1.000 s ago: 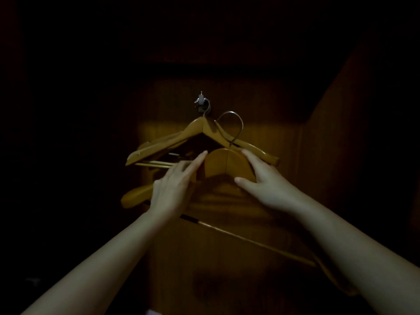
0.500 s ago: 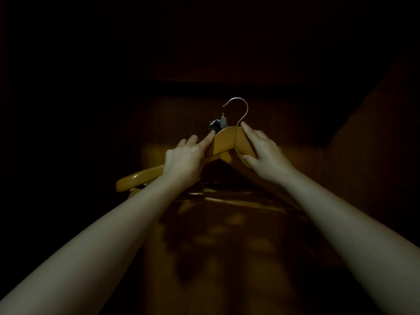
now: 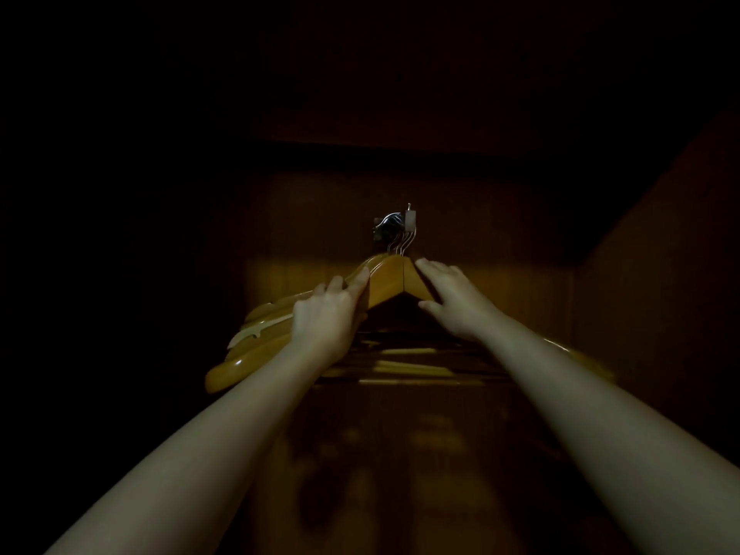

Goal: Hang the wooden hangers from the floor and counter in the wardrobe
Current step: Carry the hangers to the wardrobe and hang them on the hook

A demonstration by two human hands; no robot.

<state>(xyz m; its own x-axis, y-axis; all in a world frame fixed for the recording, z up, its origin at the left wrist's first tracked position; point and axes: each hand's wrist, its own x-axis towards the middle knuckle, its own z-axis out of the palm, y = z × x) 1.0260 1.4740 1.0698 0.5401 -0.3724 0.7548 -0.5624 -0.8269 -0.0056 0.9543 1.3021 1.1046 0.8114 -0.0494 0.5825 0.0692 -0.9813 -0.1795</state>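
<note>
Wooden hangers hang bunched together in a dimly lit wardrobe as a person holds the front hanger by both shoulders. The left hand is wrapped over the hanger's left slope just below the peak. Its forefinger stretches up along the top edge and the thumb is tucked beneath, so the wood is clamped between them. The right hand takes the opposite slope in much the same way, fingers laid along the top and thumb spread under the lower edge, gripping the wood.

Between the two hands sits the peak of the front hanger. Directly above it, several thin wire hooks rise close together to a shiny metal fitting on the back panel. Whether the front hanger's own hook is fully seated on that fitting cannot be told in the low light.

Left of and below the left hand, the rounded ends of the hangers fan out one behind another, the nearest catching a glint. Beneath both wrists run pale crossbars, stacked closely. Right of the right hand stands the wardrobe's side wall, in dark wood. Both bare forearms reach in from the lower corners.
</note>
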